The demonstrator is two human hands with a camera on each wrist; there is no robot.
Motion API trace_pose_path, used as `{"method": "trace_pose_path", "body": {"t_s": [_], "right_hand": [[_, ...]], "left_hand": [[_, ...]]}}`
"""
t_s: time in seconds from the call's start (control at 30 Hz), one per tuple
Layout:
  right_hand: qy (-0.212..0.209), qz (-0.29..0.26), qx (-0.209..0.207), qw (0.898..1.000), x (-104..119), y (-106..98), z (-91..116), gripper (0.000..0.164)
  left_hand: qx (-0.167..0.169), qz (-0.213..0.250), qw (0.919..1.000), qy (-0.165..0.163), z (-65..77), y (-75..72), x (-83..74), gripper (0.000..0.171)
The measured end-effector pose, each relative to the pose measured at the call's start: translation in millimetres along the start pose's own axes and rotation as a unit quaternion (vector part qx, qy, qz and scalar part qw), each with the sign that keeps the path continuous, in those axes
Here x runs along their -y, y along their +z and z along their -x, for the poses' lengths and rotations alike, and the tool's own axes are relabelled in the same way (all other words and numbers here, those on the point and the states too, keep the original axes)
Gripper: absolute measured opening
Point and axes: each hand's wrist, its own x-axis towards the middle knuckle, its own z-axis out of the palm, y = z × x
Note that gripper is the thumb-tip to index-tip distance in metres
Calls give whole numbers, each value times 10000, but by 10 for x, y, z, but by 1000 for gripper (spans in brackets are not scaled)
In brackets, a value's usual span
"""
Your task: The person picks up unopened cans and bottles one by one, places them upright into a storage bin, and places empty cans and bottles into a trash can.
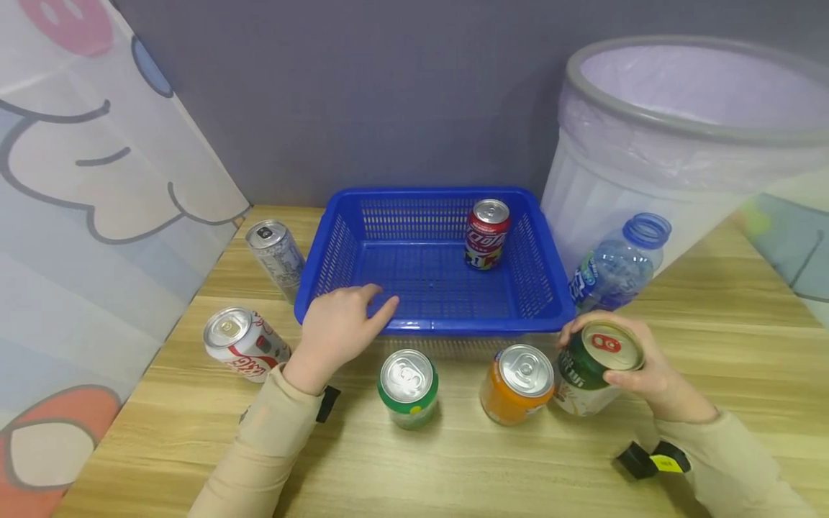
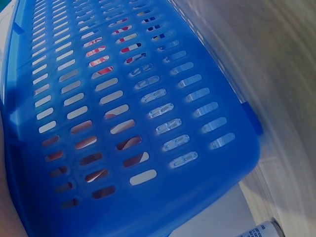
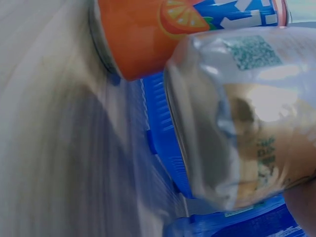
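Note:
My left hand [image 1: 342, 325] lies over the front left rim of a blue plastic basket [image 1: 447, 324], its fingers hooked inside the wall. Skin shows through the slots in the left wrist view. With my right hand [image 1: 637, 363] I grip a green and white drink can [image 1: 586, 377] with a gold top and red tab. Its dented silver base [image 3: 190, 128] shows in the right wrist view, raised off the wooden table. Just left of it stands an orange soda can [image 1: 514, 388]. A red soda can [image 1: 486, 237] stands inside the basket at the right.
A green can [image 1: 408, 388] stands in front of the basket. A white and red can [image 1: 246, 344] and a silver can [image 1: 277, 252] stand at the left. Behind my right hand are a plastic bottle [image 1: 618, 262] and a large lined bin [image 1: 605, 155]. A grey panel [image 1: 363, 93] rises behind.

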Motion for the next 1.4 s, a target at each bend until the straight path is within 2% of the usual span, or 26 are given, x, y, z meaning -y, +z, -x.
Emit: {"method": "trace_pose_path", "body": {"t_s": [0.2,0.57,0.93,1.23,1.4], "right_hand": [[-65,-130,64,9999,37,-19,-56,47],[95,118,-19,9999,131,-30,-148,48],[-19,247,125,9996,193,-25,-351,49],[52,493,52,9988,224,-19,-413,47],[-116,426,140,9989,226,-11,-465,47]], "left_hand": [[45,-3,10000,-1,-11,3,4,51],[161,50,9998,-61,-14,-6,-6,52],[123,23,9999,-64,3,4,2,52],[88,58,9999,-47,5,-8,-9,51],[80,43,9999,-62,6,-8,-6,51]]}}
